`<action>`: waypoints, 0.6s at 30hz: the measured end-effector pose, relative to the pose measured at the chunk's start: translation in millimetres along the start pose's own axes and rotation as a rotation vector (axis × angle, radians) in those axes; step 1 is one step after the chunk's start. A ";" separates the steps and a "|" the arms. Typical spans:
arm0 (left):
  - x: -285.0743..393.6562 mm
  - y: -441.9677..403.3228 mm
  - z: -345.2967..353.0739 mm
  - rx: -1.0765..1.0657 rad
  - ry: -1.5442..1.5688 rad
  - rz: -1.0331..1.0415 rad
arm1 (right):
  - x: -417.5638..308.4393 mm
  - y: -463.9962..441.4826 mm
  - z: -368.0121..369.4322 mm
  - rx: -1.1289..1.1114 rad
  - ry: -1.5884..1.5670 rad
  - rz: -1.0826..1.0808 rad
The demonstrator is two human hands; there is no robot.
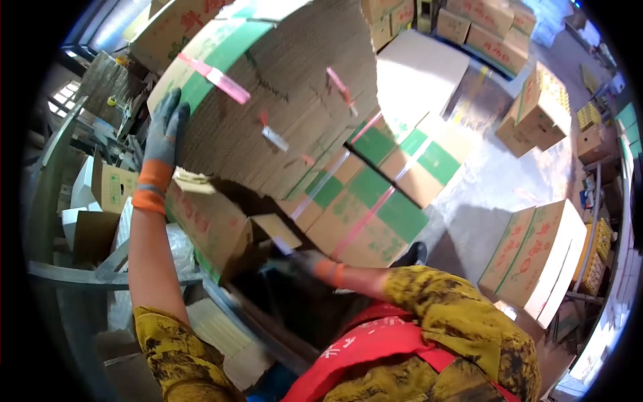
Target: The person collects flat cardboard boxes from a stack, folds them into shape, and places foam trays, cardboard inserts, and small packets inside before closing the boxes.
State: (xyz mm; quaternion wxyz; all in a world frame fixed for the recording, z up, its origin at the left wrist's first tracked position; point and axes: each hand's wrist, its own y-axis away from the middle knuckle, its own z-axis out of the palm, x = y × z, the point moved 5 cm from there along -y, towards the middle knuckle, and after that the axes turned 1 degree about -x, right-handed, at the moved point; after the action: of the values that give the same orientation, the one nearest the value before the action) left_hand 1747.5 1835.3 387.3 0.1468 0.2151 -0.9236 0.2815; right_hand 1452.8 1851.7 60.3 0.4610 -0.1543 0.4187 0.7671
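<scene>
My left hand (167, 130), in a grey glove with an orange cuff, lies against the green and white side of a large brown cardboard carton (301, 67), its fingers stretched out. The carton is tilted, with ragged edges and loose strips of pink tape (224, 85) on the face toward me. My right hand (305, 262), in a dark glove with an orange cuff, is low beside an opened carton (207, 221). A pale strip (282, 246) shows just by its fingers, which are blurred in shadow, so their grip is hidden.
Taped green and brown cartons (362, 214) stand close together ahead. A closed carton (532, 258) is at the right, and another carton (536, 110) with yellow trays lies beyond. Stacked cartons (485, 30) fill the back. A metal rail (114, 273) runs at the left.
</scene>
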 end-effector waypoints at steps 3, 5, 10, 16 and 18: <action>15.6 4.0 0.5 0.064 -0.248 -0.026 | -58.3 36.8 -117.9 0.154 -0.016 -0.245; 28.2 9.1 1.0 0.080 -0.302 0.015 | -119.4 92.8 -177.3 0.575 0.048 -0.226; 31.7 12.4 2.5 0.136 -0.099 -0.009 | -271.3 147.9 -244.0 0.531 -0.209 -0.807; -52.5 82.1 20.2 0.590 1.208 -0.167 | -428.3 119.7 -241.2 0.489 0.087 -1.081; -38.2 113.4 45.5 0.806 1.168 -0.430 | -450.6 100.9 -244.9 0.469 0.057 -0.938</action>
State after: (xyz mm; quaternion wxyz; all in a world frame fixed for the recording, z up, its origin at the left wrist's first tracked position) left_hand 1719.3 1905.7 284.3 0.5758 0.2438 -0.4575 0.6322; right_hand 1569.5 1376.4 243.9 0.7653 -0.2387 0.4777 0.3593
